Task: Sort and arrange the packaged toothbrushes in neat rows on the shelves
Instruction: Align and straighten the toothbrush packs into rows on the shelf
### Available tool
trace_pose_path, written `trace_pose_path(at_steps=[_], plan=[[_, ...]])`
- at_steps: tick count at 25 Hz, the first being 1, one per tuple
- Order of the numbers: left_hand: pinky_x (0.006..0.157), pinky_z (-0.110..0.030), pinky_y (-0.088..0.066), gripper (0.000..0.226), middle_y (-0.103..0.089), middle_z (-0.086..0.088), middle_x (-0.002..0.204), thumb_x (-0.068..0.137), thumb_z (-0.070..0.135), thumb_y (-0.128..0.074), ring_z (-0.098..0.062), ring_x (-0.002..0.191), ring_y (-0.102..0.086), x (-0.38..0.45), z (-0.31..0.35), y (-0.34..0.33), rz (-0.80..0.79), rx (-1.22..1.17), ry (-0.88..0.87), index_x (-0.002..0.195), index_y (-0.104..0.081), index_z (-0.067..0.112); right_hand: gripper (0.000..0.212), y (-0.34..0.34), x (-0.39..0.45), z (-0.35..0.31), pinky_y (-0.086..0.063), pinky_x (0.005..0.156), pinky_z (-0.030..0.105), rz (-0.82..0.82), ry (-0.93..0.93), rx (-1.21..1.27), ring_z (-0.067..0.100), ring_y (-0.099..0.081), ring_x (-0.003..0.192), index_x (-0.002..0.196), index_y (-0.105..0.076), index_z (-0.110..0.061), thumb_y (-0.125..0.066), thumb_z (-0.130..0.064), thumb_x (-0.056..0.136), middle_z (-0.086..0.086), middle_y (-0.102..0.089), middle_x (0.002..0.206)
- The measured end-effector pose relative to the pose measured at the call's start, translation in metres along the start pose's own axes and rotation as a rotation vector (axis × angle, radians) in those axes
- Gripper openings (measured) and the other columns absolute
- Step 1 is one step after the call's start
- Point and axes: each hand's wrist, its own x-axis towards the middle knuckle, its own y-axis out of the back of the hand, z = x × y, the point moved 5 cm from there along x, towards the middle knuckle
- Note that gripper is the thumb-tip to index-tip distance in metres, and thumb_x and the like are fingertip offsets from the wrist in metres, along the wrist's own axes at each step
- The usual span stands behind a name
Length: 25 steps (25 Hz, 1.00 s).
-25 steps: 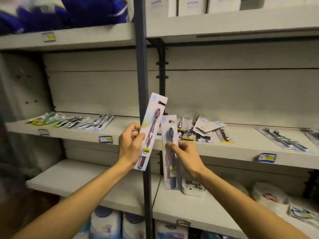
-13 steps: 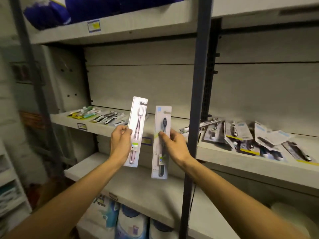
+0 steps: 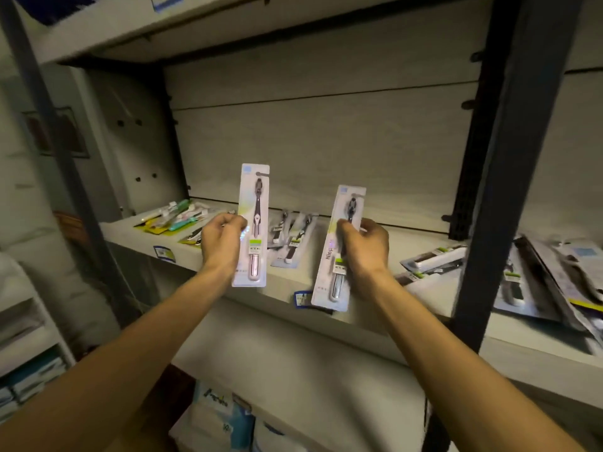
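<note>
My left hand (image 3: 222,243) grips a white blister pack with a dark-headed toothbrush (image 3: 253,223), held upright in front of the middle shelf (image 3: 228,291). A second toothbrush pack (image 3: 339,252), tilted slightly right, is pinched at its upper part by my right hand (image 3: 367,247). Both packs hang above the shelf's front edge. Behind them on the shelf lie a row of dark toothbrush packs (image 3: 293,239) and, at the far left, green and pink toothbrushes (image 3: 176,216).
A dark upright post (image 3: 489,203) divides the shelving just right of my right arm. Beyond it lies a loose heap of toothbrush packs (image 3: 538,275). Blue price tags (image 3: 163,252) mark the shelf edge. Packaged goods (image 3: 222,415) sit below.
The view has swung left, so the post now stands right of both arms. Both hands with their packs have moved in over the left shelf bay and spread further apart.
</note>
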Motion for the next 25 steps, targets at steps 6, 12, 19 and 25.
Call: trace_pose_path(at_steps=[6, 12, 19, 25], plan=[[0.066, -0.029, -0.054, 0.016, -0.07, -0.004, 0.074, 0.092, 0.01, -0.061, -0.018, 0.067, -0.067, 0.052, -0.009, -0.009, 0.003, -0.07, 0.038, 0.076, -0.061, 0.015, 0.021, -0.018, 0.034, 0.009, -0.061, 0.065, 0.043, 0.06, -0.052, 0.046, 0.023, -0.071, 0.061, 0.092, -0.07, -0.015, -0.064, -0.03, 0.079, 0.002, -0.072, 0.067], [0.068, -0.034, -0.051, 0.016, -0.066, -0.004, 0.064, 0.086, 0.005, -0.063, -0.022, 0.066, -0.063, 0.113, -0.018, -0.04, -0.094, -0.179, 0.087, 0.073, -0.063, 0.014, 0.012, -0.034, 0.061, -0.006, -0.04, 0.04, 0.015, 0.118, -0.051, -0.008, 0.006, -0.054, 0.039, 0.092, -0.069, -0.002, -0.063, -0.013, 0.09, 0.004, -0.064, 0.065], [0.064, -0.031, -0.048, 0.015, -0.066, -0.017, 0.078, 0.086, 0.0, -0.06, -0.024, 0.065, -0.06, 0.16, -0.02, -0.091, -0.386, -0.212, 0.069, 0.081, -0.066, 0.013, 0.017, -0.067, 0.098, 0.004, -0.046, 0.051, 0.022, 0.219, -0.028, -0.108, 0.013, -0.057, 0.049, 0.074, -0.065, -0.011, -0.067, -0.019, 0.09, 0.0, -0.064, 0.061], [0.061, -0.029, -0.048, 0.011, -0.067, -0.006, 0.065, 0.083, 0.002, -0.062, -0.018, 0.055, -0.06, 0.185, -0.054, -0.089, -0.393, -0.195, 0.136, 0.085, -0.069, 0.011, 0.025, -0.09, 0.107, 0.037, -0.052, 0.074, 0.031, 0.057, 0.093, -0.664, 0.017, -0.068, 0.081, 0.091, -0.076, -0.014, -0.065, -0.036, 0.092, -0.001, -0.076, 0.084]])
